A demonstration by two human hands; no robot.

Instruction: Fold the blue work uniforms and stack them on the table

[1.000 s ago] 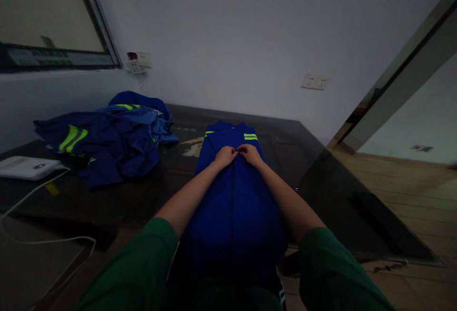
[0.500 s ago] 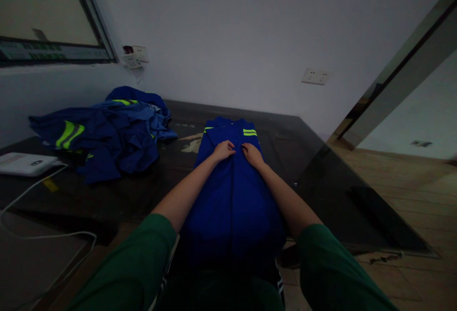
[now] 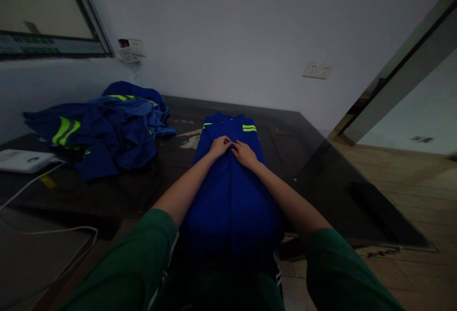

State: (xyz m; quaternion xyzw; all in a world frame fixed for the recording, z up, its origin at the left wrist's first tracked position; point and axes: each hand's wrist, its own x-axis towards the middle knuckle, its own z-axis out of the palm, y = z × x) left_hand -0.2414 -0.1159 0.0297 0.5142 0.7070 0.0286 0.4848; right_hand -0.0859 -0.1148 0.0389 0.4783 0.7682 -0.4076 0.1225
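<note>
A blue garment with yellow-green stripes lies lengthwise before me, its collar end on the dark table and its near end hanging over the front edge. My left hand pinches the garment's cloth near the centre line, below the collar. Right beside it, my right hand has its fingertips drawn together on the same cloth. The fingertips of both hands nearly meet. Small details between the fingers are too dark to make out.
On the dark table, a crumpled heap of blue clothes lies at the left, beside a white device with a white cable. Sockets sit on the wall behind.
My right hand has moved left, closing the gap to my left hand at the garment's centre line. The view has shifted slightly.
</note>
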